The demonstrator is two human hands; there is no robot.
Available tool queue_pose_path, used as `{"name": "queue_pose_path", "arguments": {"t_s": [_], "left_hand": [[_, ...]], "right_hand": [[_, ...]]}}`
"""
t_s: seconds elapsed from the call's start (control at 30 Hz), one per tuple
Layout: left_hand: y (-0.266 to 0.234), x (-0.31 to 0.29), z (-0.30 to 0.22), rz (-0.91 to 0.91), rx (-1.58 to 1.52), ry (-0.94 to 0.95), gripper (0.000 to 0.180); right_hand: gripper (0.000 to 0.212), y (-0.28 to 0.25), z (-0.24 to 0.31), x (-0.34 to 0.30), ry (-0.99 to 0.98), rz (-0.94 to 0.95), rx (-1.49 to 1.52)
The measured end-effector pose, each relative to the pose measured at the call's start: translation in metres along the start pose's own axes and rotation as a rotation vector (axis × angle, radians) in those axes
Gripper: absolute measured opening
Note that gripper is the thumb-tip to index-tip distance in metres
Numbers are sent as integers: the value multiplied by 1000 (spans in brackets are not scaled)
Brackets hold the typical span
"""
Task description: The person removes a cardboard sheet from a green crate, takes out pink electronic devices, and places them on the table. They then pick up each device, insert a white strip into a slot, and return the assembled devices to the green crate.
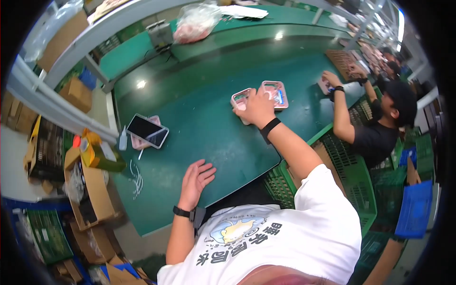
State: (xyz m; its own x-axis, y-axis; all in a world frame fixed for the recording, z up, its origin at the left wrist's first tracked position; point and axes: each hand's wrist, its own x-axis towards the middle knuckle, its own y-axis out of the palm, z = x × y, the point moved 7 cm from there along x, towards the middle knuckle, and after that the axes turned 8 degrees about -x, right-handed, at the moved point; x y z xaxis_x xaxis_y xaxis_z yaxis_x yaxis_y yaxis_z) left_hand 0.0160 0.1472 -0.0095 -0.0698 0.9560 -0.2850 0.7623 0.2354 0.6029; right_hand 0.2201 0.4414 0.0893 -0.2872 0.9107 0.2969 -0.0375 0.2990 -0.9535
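Observation:
My right hand reaches across the green work surface, its fingers bent around a pink plastic housing. Right beside that hand sits a second pink housing, with a small blue-and-white part inside. The fingers partly cover both housings. My left hand hovers at or rests on the near part of the surface; its fingers are stretched out and nothing is in it. To its far left, a black-screened tablet or phone lies across another pink piece.
At the left edge stand a small bottle, thin white strips and a yellow-green jug. Green crates flank my right side. A co-worker handles a pink piece on the right. A plastic bag lies at the back.

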Motion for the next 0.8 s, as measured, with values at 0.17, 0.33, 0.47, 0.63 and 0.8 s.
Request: {"name": "queue_pose_path", "arguments": {"t_s": [0.17,0.33,0.47,0.63,0.8], "left_hand": [[-2,-1,3,60,123,29,57],[-1,-7,3,48,246,101,48],[-8,-6,12,66,334,142,36],[12,-14,2,47,412,213,31],[14,-24,3,82,733,203,29]], "right_hand": [[88,3,-31,11,98,-31,-150],[49,-23,-18,25,-55,-179,28],[21,-137,104,-103,-670,-133,792],[34,-223,31,-175,-439,-2,1078],[44,-229,-256,-224,528,-493,894]]}}
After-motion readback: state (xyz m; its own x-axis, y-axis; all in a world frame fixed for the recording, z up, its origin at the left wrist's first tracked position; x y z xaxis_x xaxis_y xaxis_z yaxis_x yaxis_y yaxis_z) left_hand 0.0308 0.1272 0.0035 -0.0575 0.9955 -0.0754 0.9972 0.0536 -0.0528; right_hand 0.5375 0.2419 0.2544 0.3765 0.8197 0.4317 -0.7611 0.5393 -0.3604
